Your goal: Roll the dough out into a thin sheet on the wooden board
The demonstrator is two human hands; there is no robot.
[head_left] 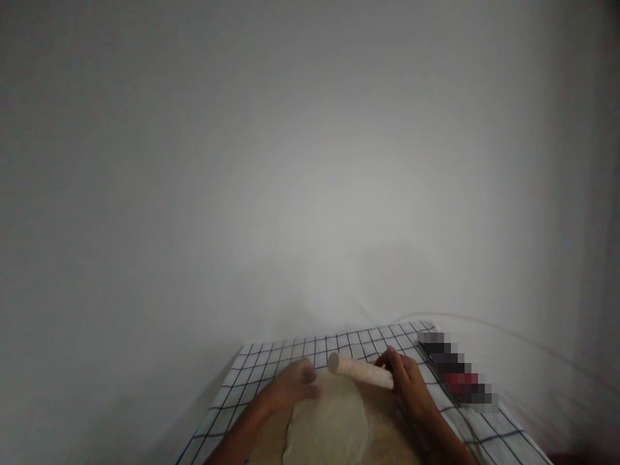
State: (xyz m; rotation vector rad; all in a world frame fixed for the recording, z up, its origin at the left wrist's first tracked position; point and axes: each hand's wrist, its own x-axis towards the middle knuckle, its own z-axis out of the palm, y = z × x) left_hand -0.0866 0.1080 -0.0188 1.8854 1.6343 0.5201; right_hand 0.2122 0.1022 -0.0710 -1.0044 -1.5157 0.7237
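- Dough sheet (pixel 329 420) lies flattened on a wooden board (pixel 385 426) atop the cloth-covered surface (pixel 237 381). Already broad and roughly rounded, it looks well advanced in shaping; how much evening-out is left cannot be judged from here.
- Left hand (pixel 293 382) is by the sheet's far left edge, fingers curled; motion blur leaves me unable to tell whether they grip it.
- Right hand (pixel 409 381) is closed around one end of the rolling pin.
- Rolling pin (pixel 361 371) slants near the sheet's far edge, left end free; contact with the dough is unclear.
- Cut off: near parts of board and sheet.
- Masked: whatever lies under the pixelated patch (pixel 450 371), right of the board.
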